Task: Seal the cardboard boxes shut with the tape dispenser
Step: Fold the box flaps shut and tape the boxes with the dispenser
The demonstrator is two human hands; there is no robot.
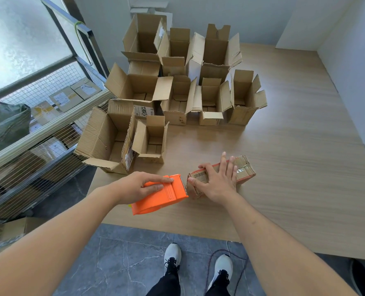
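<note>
A small closed cardboard box (244, 169) lies near the table's front edge, with clear tape along its top. My right hand (218, 180) presses flat on the box, fingers spread and straight. My left hand (142, 185) grips the orange tape dispenser (162, 198), whose blade end touches the near left end of the box. Several open cardboard boxes (149, 142) stand with flaps up across the back and left of the table.
The wooden table (295, 167) stretches bare to the right of the closed box. A wire-mesh shelf (49, 124) with packed parcels stands to the left. White walls close off the back and right. My feet and a red cable (209, 268) are on the grey floor below.
</note>
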